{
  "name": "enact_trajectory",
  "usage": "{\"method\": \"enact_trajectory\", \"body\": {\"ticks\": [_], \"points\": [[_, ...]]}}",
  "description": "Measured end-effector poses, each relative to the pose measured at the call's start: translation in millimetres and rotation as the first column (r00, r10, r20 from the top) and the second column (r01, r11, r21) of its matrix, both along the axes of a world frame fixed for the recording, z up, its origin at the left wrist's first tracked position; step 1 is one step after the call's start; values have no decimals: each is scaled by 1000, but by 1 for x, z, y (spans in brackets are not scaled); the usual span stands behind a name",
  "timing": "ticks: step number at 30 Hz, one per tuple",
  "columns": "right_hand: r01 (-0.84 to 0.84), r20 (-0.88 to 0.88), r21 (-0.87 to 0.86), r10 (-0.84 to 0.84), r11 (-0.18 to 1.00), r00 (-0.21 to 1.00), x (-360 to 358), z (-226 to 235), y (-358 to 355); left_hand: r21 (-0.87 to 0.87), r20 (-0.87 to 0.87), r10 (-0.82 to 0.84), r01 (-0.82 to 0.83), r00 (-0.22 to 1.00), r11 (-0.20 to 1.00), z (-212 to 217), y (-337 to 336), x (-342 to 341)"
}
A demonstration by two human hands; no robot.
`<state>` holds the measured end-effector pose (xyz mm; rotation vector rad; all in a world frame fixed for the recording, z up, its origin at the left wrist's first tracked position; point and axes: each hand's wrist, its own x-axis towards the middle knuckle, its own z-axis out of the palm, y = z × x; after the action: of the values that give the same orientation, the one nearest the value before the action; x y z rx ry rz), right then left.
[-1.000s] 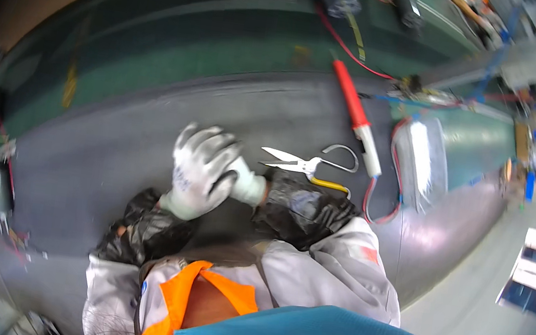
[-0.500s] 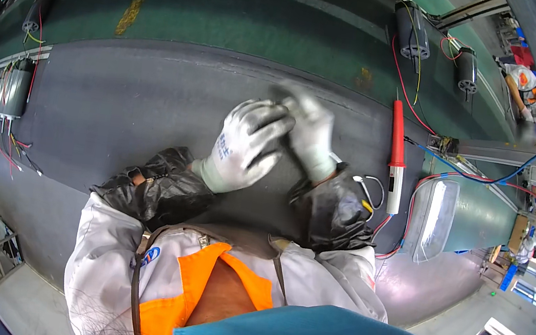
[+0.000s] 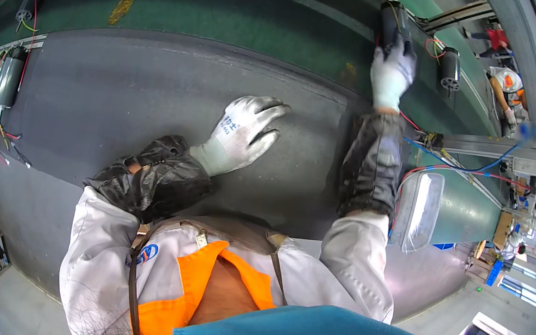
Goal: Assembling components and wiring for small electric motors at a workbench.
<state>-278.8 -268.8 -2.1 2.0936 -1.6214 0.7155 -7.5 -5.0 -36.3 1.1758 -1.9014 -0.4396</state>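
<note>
My right hand (image 3: pixel 392 75), in a white glove, reaches out to the far right with its fingers on the near end of a dark cylindrical motor (image 3: pixel 391 19). The fingers look bent around the motor, though its near end is hidden beneath them. Over the grey mat (image 3: pixel 121 92), my left hand (image 3: pixel 243 133), also gloved in white, is open, its fingers apart and loosely curved, with nothing in it. A second dark motor (image 3: pixel 451 70) with thin wires stands just right of the held one.
Several grey motors (image 3: pixel 11 80) with hanging wires stand at the left on the mat's edge. Another motor (image 3: pixel 31 2) lies farther back on the green belt (image 3: pixel 234 19). Right of my forearm are a clear plastic tray (image 3: pixel 420 213), a blue cable (image 3: pixel 509 160) and a metal frame (image 3: pixel 476 147).
My right hand has moved from beside my left hand to the far-right motor. The left hand has stayed nearly in place. The red-and-white probe is now hidden by my right forearm.
</note>
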Motion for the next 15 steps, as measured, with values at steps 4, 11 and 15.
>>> {"method": "enact_trajectory", "body": {"ticks": [4, 11, 15], "points": [[315, -158, 111, -296, 943, 942, 7, -34, -24, -18, -10, 4, -4, 1000, 1000, -3, -4, 0], [400, -88, 283, -392, 872, 916, -6, -21, -65, 25, 9, 18, -18, 1000, 1000, -10, -5, 6], [155, -329, 246, -68, 957, 942, -103, -86, -176, -17, 92, 75, -73, 993, 997, -12, -6, -2]]}}
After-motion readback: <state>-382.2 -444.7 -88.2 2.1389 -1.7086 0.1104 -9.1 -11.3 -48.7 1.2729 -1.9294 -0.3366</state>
